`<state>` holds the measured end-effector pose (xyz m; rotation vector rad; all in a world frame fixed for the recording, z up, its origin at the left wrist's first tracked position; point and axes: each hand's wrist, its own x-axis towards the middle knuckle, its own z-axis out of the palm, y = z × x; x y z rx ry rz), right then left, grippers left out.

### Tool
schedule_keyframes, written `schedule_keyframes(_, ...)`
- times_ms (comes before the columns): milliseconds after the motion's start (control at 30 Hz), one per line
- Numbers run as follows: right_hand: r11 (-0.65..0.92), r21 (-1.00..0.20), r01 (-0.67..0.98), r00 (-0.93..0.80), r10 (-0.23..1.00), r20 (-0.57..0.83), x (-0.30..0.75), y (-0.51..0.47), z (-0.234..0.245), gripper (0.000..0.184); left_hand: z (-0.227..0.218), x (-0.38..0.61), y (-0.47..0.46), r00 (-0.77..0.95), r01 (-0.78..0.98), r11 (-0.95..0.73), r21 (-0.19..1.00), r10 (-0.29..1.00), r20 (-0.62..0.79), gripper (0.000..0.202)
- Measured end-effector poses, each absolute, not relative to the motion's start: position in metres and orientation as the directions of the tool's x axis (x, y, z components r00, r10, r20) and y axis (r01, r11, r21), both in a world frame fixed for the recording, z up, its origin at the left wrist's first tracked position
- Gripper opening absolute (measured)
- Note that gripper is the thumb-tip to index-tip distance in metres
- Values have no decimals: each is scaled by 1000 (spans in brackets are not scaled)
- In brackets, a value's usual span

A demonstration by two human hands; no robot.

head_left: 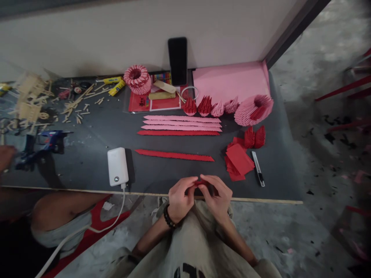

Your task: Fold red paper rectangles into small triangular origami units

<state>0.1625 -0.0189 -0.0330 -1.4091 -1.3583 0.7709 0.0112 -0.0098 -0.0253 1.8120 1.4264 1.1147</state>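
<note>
Both my left hand (181,196) and my right hand (216,195) pinch a small piece of red paper (199,182) at the table's front edge, fingertips facing each other. Most of that paper is hidden by my fingers. Beyond my hands lies a long red strip of joined folded paper pieces (175,155). Behind it are another red strip (178,133) and several pink strips (182,122), side by side. To the right sits a loose stack of red paper slips (240,159), with a box cutter (258,168) beside it.
A white power bank (118,166) with a cable stands left. Folded-paper pieces (253,110) and a phone (177,61) are at the back. Wooden sticks (78,101) and a blue glue gun (49,143) lie far left, near another person's hand (6,157).
</note>
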Motion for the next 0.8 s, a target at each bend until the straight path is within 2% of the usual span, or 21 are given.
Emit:
schedule_keyframes(100, 141, -926, 349, 92, 979, 184, 168, -17, -34, 35, -32, 12, -9, 107, 505, -338, 794, 937, 331, 23)
schedule_keyframes(300, 17, -977, 214, 144, 988, 48, 173, -18, -35, 18, -43, 11, -6, 222, 432, -521, 736, 852, 474, 28)
schedule_keyframes(433, -96, -992, 86, 226, 971, -74, 173, -20, -37, 15, -34, 10, -3, 205, 377, -426, 823, 904, 374, 23)
schedule_keyframes(533, -187, -980, -65, 280, 939, -198, 175, -20, -41, 14, -24, 12, 9, 173, 450, -305, 840, 952, 253, 25)
schedule_keyframes(667, -312, -868, -386, 243, 874, -422, 182, -19, -39, 18, -24, 29, 36, 310, 673, -408, 617, 913, 265, 37)
schedule_keyframes(733, -374, -788, -489, 161, 849, -503, 186, -18, -34, 20, -31, 40, 48, 368, 762, -433, 481, 901, 229, 43)
schedule_keyframes(800, -427, -698, -575, 87, 817, -571, 190, -18, -30, 19, -39, 51, 58, 399, 801, -441, 406, 898, 187, 40)
